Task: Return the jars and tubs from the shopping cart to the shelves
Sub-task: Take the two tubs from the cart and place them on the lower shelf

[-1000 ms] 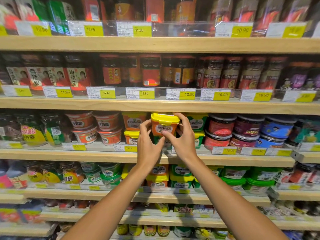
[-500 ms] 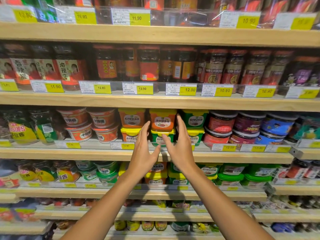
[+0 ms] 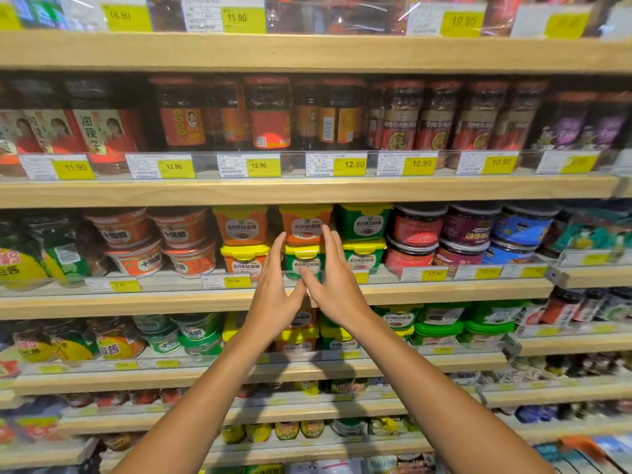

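- Orange tub [image 3: 304, 224] with a yellow lid: stands on the third wooden shelf [image 3: 136, 304] from the top of the view, stacked on a green tub [image 3: 302, 262] with a yellow lid; neither hand touches it.
- Left hand [image 3: 273, 295]: raised in front of the stack, fingers straight and together, grip wide and holding nothing; its fingertips reach up beside the lower left edge of the orange tub.
- Right hand [image 3: 337, 289]: mirrors the left, fingers straight, grip wide and holding nothing; its fingertips overlap the right edge of the orange tub in the view, and whether they touch cannot be told.
- The 2 thumbs meet, or nearly meet, in front of the green tub.
- Left neighbours on the same shelf: a second stack of 2 orange tubs [image 3: 241, 227] with yellow lids, then round red-orange tubs [image 3: 119, 230] stacked 2 high.
- Right neighbours: a stack of 2 green tubs [image 3: 363, 222], then round tubs in red [image 3: 415, 229], purple [image 3: 470, 227] and blue [image 3: 521, 227], also 2 high.
- Shelf above: dark glass jars [image 3: 268, 114] with red and orange labels, in a row behind a clear rail.
- Yellow price tags [image 3: 258, 165] line the shelf fronts; readable ones show 11.90, 12.80, 12.90 and 10.90.
- Shelf below: further green and orange tubs [image 3: 398, 318], partly hidden by the forearms.
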Demonstrator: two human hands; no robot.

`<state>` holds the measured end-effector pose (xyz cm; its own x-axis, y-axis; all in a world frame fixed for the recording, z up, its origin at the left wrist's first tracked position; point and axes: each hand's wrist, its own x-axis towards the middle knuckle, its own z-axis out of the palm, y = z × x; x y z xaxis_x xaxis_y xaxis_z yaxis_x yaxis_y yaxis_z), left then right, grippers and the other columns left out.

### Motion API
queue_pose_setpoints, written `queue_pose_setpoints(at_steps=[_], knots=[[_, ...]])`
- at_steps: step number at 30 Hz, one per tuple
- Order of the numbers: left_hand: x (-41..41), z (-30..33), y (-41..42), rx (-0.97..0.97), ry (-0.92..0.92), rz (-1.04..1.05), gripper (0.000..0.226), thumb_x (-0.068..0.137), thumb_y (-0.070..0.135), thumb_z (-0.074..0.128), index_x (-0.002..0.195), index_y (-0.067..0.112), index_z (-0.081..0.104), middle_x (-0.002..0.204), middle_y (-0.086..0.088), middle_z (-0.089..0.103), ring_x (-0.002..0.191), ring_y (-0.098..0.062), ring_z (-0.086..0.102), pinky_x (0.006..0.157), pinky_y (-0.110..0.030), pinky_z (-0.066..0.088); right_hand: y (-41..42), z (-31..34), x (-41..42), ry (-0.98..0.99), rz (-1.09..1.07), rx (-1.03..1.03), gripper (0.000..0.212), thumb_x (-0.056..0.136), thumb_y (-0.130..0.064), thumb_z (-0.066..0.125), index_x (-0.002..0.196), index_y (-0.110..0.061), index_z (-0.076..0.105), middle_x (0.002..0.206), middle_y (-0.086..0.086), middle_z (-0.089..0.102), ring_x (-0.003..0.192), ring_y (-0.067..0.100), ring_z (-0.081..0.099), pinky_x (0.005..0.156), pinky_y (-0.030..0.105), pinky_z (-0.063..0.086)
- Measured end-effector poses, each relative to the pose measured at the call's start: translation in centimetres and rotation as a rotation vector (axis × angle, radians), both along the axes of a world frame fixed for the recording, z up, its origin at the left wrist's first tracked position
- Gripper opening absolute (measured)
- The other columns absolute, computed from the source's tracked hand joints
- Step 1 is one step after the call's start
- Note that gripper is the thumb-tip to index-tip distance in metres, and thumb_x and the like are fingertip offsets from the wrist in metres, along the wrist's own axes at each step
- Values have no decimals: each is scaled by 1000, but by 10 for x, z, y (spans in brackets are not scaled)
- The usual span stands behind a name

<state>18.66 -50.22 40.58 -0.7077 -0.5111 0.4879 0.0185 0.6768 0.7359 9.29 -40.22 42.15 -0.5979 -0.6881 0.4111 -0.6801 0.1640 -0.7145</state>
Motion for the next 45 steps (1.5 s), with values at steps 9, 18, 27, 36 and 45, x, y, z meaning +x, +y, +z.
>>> queue_pose_setpoints(at_steps=[9, 18, 27, 36, 45], knots=[[2, 8, 39, -126, 59, -68, 63, 96, 13, 59, 150, 28, 31, 155, 12, 30, 143, -5, 30, 116, -23, 29, 57, -4, -15, 7, -72, -215, 54, 101, -24, 58, 152, -24, 40, 156, -15, 38, 144, -2, 32, 118, 29, 33], [-40, 20, 61, -83, -199, -243, 44, 95, 24, 64, 133, 42, 51, 160, 22, 11, 116, 9, 53, 97, -20, 48, 86, 9, -74, -97, -173, -64, 57, 97, -35, 63, 149, -27, 40, 154, -8, 40, 141, 10, 39, 114, 33, 37], [-33, 13, 57, -76, -233, -216, 26, 95, 27, 64, 121, 33, 62, 156, 21, 22, 129, 15, 40, 103, -12, 40, 88, 4, -70, -89, -95, -36, 54, 98, -31, 63, 147, -30, 43, 159, -9, 31, 147, 4, 24, 119, 30, 26], [3, 16, 57, 43, -311, -164, 32, 95, 20, 63, 121, 39, 62, 139, 32, 43, 125, 1, 51, 97, -15, 46, 92, 8, -75, -169, -104, -40, 53, 96, -39, 64, 146, -36, 44, 159, -14, 33, 147, 2, 27, 120, 38, 31], [44, 80, 39, 14, -184, -84, 38, 94, 20, 66, 121, 46, 61, 128, 31, 57, 122, 4, 53, 97, -8, 40, 106, 51, -54, -73, -45, -80, 49, 96, -29, 66, 140, -42, 49, 148, -33, 40, 139, -8, 35, 116, 33, 36]])
